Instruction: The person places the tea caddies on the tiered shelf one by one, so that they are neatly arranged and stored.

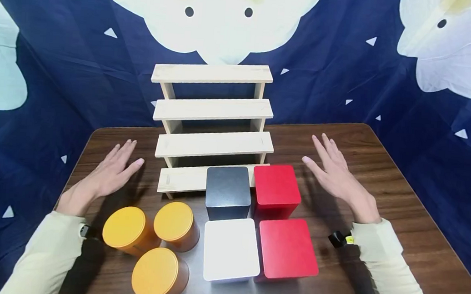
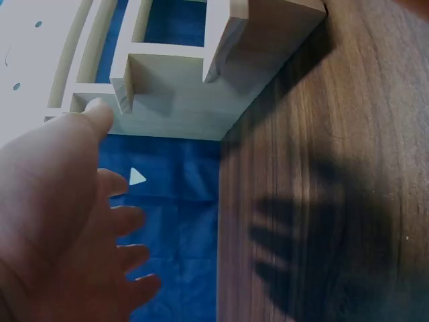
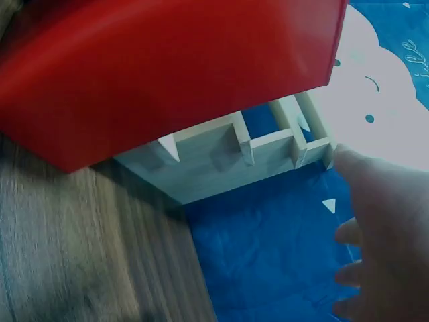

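Observation:
My left hand (image 1: 111,170) hovers over the table's left side with straight fingers, left of a stepped wooden rack (image 1: 215,144). On the other side of the rack my right hand (image 1: 332,172) is spread and holds nothing. Closest to it stand a red box (image 1: 277,184) and a second red box (image 1: 287,248). A black box (image 1: 228,187) and a white box (image 1: 232,250) are beside them. Three orange round tins (image 1: 124,226) stand in front of my left hand. In the left wrist view the thumb overlaps the rack's side (image 2: 181,100).
The dark wood-grain table (image 1: 399,213) carries everything. Its back edge meets a navy cloth (image 1: 326,80) with white cloud faces, which also hangs along both sides. The rack has several pale shelves rising toward the back, and the boxes stand close before its lowest one.

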`<state>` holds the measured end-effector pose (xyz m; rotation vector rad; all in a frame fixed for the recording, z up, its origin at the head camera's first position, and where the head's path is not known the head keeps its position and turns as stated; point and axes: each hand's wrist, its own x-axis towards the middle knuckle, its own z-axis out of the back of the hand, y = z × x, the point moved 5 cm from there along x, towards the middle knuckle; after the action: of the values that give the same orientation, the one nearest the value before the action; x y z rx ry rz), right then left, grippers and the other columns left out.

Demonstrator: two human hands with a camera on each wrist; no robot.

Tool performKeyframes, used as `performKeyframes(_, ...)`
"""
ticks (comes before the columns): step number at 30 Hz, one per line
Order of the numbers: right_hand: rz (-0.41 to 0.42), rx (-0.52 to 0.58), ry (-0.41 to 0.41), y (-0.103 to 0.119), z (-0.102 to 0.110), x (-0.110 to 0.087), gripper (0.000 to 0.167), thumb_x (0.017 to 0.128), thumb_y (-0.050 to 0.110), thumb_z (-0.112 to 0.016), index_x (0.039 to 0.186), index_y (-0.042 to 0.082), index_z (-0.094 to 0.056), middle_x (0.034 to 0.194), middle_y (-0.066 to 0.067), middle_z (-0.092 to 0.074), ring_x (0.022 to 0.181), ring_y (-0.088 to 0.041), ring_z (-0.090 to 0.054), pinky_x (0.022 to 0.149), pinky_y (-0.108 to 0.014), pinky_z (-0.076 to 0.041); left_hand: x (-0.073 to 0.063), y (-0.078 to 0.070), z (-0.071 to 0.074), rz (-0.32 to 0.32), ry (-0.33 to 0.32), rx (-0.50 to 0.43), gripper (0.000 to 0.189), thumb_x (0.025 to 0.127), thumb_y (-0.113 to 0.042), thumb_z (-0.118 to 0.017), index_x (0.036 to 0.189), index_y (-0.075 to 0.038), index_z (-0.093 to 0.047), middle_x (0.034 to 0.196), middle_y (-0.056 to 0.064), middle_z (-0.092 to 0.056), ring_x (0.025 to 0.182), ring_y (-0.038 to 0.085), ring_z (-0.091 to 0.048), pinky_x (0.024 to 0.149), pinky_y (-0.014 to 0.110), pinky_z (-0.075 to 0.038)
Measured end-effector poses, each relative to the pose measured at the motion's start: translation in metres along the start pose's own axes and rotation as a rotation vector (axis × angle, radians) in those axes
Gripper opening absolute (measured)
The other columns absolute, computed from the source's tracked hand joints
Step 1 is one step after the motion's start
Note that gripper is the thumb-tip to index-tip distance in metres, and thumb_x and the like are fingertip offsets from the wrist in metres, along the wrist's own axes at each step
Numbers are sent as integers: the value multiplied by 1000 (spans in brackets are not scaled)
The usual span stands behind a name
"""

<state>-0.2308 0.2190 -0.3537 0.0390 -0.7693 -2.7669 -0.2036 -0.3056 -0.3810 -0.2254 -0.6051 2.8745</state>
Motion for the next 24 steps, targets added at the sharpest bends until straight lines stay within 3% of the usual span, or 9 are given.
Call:
performKeyframes(7, 128, 201, -20, 17, 13, -9, 64, 99, 37, -50, 153, 24, -19, 159, -7, -20, 146, -26, -17, 116, -57, -21, 1, 2, 0, 62, 165, -115, 79, 98, -55, -36, 151, 0, -14, 153, 30, -18, 137, 51, -22, 107, 68, -25)
performKeyframes(11, 186, 283, -7, 30, 15, -17, 58, 99, 28, -52, 151, 23, -27, 152, -9, -34, 138, -28, -35, 111, -51, -33, 1, 3, -1, 37, 202, -185, 70, 99, -49, -40, 145, 2, -29, 144, 30, -37, 129, 46, -41, 102, 61, -39)
performKeyframes(14, 254, 335, 13, 40, 13, -23, 57, 97, 19, -56, 148, 19, -33, 147, -9, -42, 132, -28, -44, 110, -32, -40, 0, 5, -4, 7, 268, -331, 61, 100, -40, -44, 141, 6, -34, 136, 29, -47, 123, 40, -50, 100, 50, -47)
performKeyframes(18, 327, 388, 56, 48, 7, -29, 57, 94, 11, -60, 146, 14, -36, 146, -8, -44, 129, -26, -46, 104, -11, -39, 0, 7, -12, 7, 410, -590, 57, 102, -26, -44, 140, 13, -28, 133, 33, -47, 119, 34, -54, 99, 40, -51)
performKeyframes(21, 336, 423, 98, 50, 2, -32, 59, 92, 10, -61, 146, 14, -37, 146, -8, -44, 130, -28, -44, 103, -12, -39, 2, 8, -20, 24, 483, -693, 56, 102, -21, -43, 140, 16, -23, 132, 35, -46, 117, 30, -56, 99, 42, -51)
performKeyframes(24, 330, 442, 137, 50, -1, -33, 61, 91, 10, -62, 146, 15, -36, 147, -8, -42, 132, -30, -43, 106, -19, -40, 6, 6, -27, 64, 531, -738, 57, 101, -19, -48, 140, 14, -23, 130, 30, -49, 115, 28, -58, 99, 43, -51)
